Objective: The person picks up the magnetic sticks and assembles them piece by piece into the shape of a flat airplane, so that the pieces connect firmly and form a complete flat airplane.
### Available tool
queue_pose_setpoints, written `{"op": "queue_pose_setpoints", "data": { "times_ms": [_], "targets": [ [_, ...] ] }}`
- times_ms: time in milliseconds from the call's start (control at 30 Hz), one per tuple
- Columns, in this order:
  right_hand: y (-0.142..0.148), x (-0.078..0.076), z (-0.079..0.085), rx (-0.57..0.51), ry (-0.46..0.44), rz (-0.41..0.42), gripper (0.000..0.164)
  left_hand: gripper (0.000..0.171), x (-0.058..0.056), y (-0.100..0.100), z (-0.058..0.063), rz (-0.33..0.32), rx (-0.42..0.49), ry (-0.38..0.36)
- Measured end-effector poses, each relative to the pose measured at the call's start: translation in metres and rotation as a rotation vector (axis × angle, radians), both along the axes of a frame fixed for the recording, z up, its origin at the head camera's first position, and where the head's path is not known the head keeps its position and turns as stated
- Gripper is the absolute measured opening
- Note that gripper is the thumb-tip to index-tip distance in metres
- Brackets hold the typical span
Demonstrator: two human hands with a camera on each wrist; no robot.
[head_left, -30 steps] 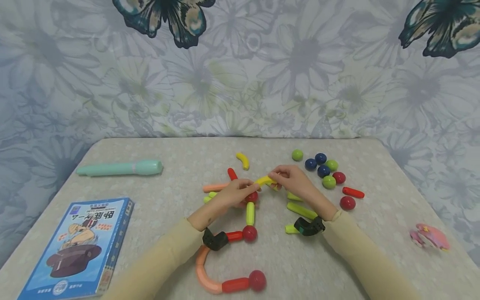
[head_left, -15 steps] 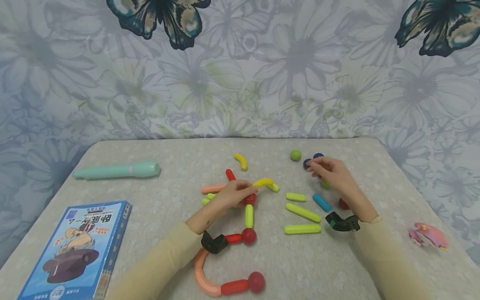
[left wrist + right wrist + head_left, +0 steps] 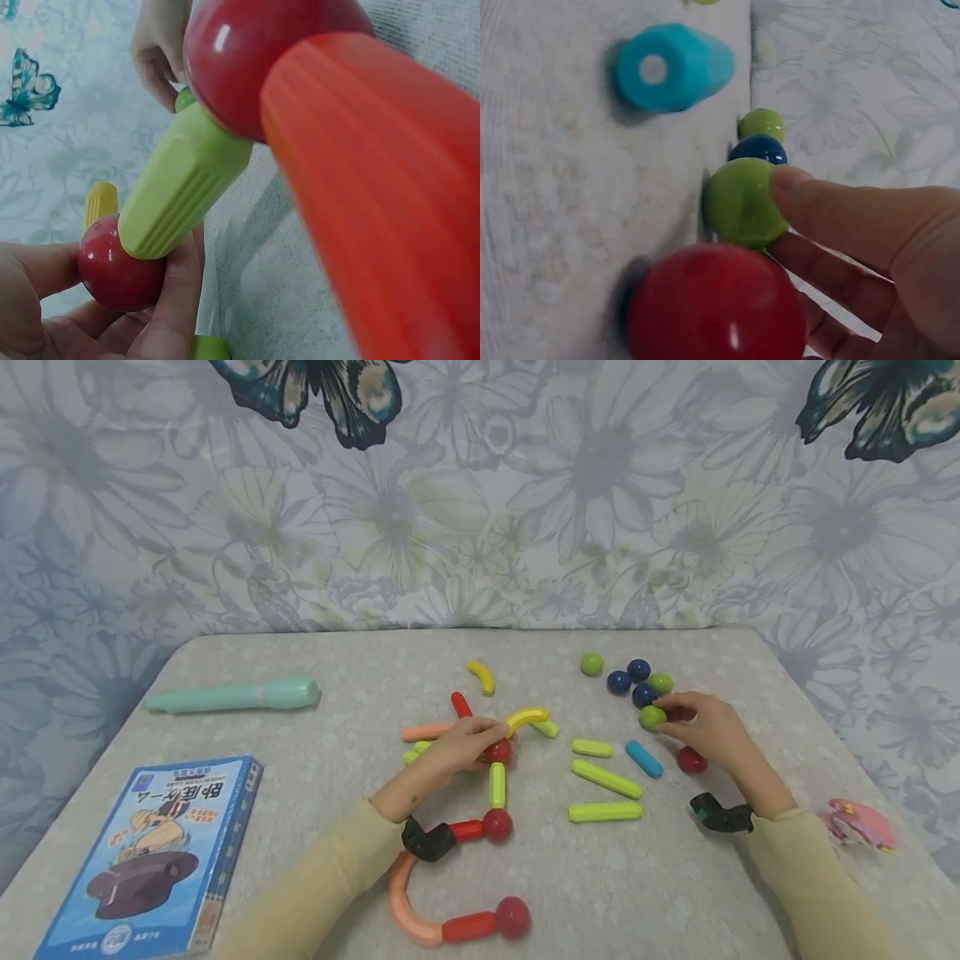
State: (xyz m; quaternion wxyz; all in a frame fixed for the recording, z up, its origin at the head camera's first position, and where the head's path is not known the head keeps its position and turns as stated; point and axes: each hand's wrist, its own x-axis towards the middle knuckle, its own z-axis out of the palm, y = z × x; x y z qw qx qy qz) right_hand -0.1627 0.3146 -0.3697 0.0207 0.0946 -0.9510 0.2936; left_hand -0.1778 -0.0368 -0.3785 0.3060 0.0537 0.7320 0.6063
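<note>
My left hand point(image 3: 468, 743) holds a red ball point(image 3: 120, 262) between thumb and fingers. That ball belongs to a joined build of balls and rods. A light-green rod point(image 3: 184, 187) runs from it to another red ball point(image 3: 497, 825), then a red rod point(image 3: 468, 832). A yellow curved rod point(image 3: 527, 717) reaches out beyond my left fingertips, its far end by a green rod point(image 3: 549, 727). At the right, my right hand point(image 3: 708, 727) pinches a green ball point(image 3: 742, 202) with thumb and fingertips. A loose red ball point(image 3: 716, 307) lies nearest that hand.
Blue balls point(image 3: 618, 682) and other green balls point(image 3: 592, 664) sit at the back right. Several green rods point(image 3: 605, 812) and a blue rod point(image 3: 643, 759) lie between the hands. A boxed game point(image 3: 153, 852), a mint-coloured case point(image 3: 232, 696) and a pink toy point(image 3: 862, 823) stand around.
My right hand has let go of the yellow curved rod and moved right, past the blue balls, to the green ball. The left hand keeps its hold on the build.
</note>
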Motion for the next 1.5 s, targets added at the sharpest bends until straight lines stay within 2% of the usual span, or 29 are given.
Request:
{"op": "queue_pose_setpoints", "data": {
  "times_ms": [67,200,267,333,400,533,600,667,833,1167,1300,1367,1500],
  "targets": [
    [-0.006,-0.001,-0.003,0.062,0.025,0.012,0.036,0.033,-0.001,0.000,0.001,-0.007,0.003,-0.006],
    [-0.017,0.000,-0.008,0.173,0.031,-0.017,0.039,0.034,0.001,-0.001,0.005,-0.011,0.015,-0.024],
    [-0.021,0.001,-0.009,0.185,0.032,-0.034,0.040,0.035,0.001,-0.001,0.005,-0.011,0.021,-0.026],
    [-0.025,0.001,-0.006,0.117,0.027,-0.032,0.041,0.034,0.001,0.000,0.006,-0.010,0.024,-0.026],
    [-0.031,0.002,-0.002,-0.012,-0.019,-0.017,0.043,0.034,0.000,0.000,0.002,-0.013,0.030,-0.020],
    [-0.052,0.002,0.001,-0.341,-0.229,0.004,0.055,0.034,0.000,0.000,0.003,-0.008,0.032,-0.031],
    [-0.063,0.002,0.000,-0.441,-0.331,0.003,0.060,0.034,0.000,0.000,0.004,-0.005,0.040,-0.040],
    [-0.073,0.002,-0.002,-0.506,-0.393,0.006,0.061,0.034,0.000,0.001,0.004,-0.005,0.046,-0.042],
    [-0.086,0.001,-0.008,-0.599,-0.452,0.022,0.055,0.035,0.000,0.001,0.004,-0.009,0.049,-0.034],
    [-0.094,0.001,-0.007,-0.633,-0.444,0.055,0.053,0.033,-0.001,0.001,0.003,-0.024,0.045,-0.029],
    [-0.095,0.001,-0.006,-0.640,-0.448,0.058,0.052,0.033,-0.004,0.000,0.004,-0.052,0.024,-0.013],
    [-0.097,0.001,-0.005,-0.652,-0.454,0.064,0.052,0.034,-0.008,-0.001,0.005,-0.076,0.001,0.017],
    [-0.102,0.000,-0.004,-0.673,-0.462,0.062,0.049,0.037,-0.017,0.000,0.007,-0.132,0.015,0.045]
  ]
}}
